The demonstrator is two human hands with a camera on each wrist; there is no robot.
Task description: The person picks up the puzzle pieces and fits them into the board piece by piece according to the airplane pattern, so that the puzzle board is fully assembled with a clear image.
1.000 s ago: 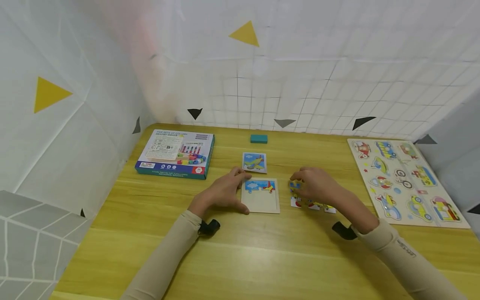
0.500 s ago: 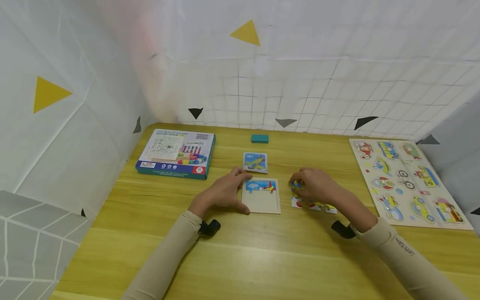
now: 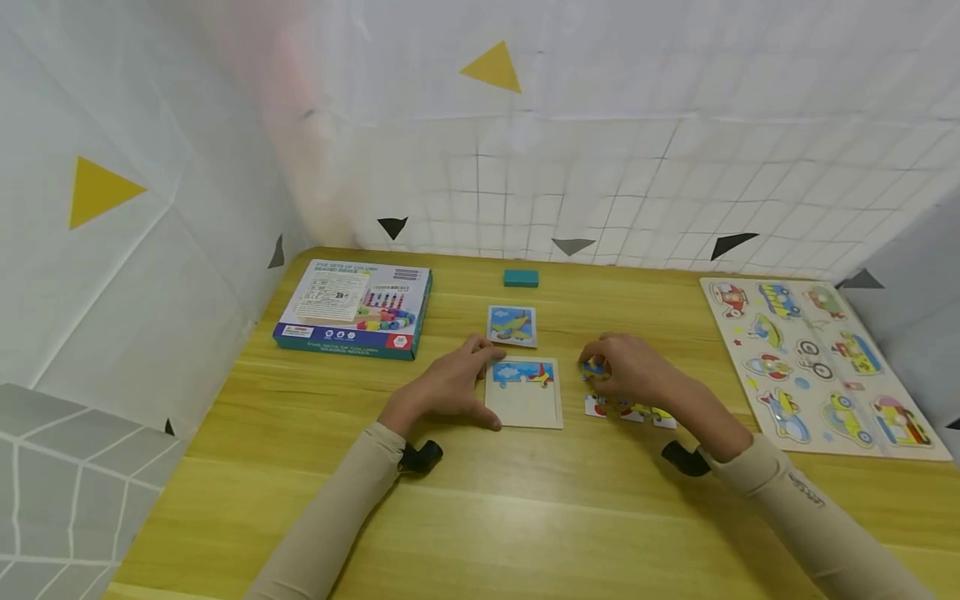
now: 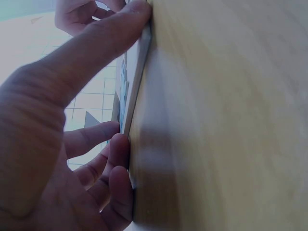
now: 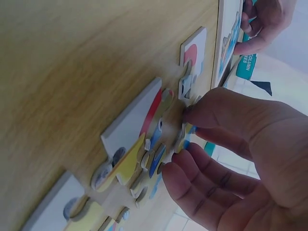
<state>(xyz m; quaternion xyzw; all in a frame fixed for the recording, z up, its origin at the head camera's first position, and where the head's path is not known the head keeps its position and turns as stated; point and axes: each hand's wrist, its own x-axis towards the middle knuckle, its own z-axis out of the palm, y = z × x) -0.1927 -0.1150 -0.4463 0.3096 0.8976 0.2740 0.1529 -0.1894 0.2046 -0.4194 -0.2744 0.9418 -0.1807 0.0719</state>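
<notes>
White sheeting (image 3: 600, 108) with grid lines and scattered triangles fills the upper part of the head view and runs down both sides. Below it spreads the yellow wood-grain bench (image 3: 480, 517). At its right lies the vehicle board (image 3: 791, 346); upper left, a beaded-column box (image 3: 352, 308). The puzzle tray (image 3: 527, 410) lies flat near the centre, sky and a red tail filling its top strip, bare wood below. Just above it sit a plane card (image 3: 513, 326) and then a teal block (image 3: 521, 278).

Compared with half a second ago, the scene sits a hair differently in the head view; hands, tray and pieces keep their places on the bench.

The left hand (image 3: 450, 381) is spread along the tray's left side, thumb at the lower corner, fingers at the upper. The right hand (image 3: 633, 367) arches, fingers bent, over the loose pieces (image 5: 132, 120) right of the tray; whether it pinches one I cannot tell.
</notes>
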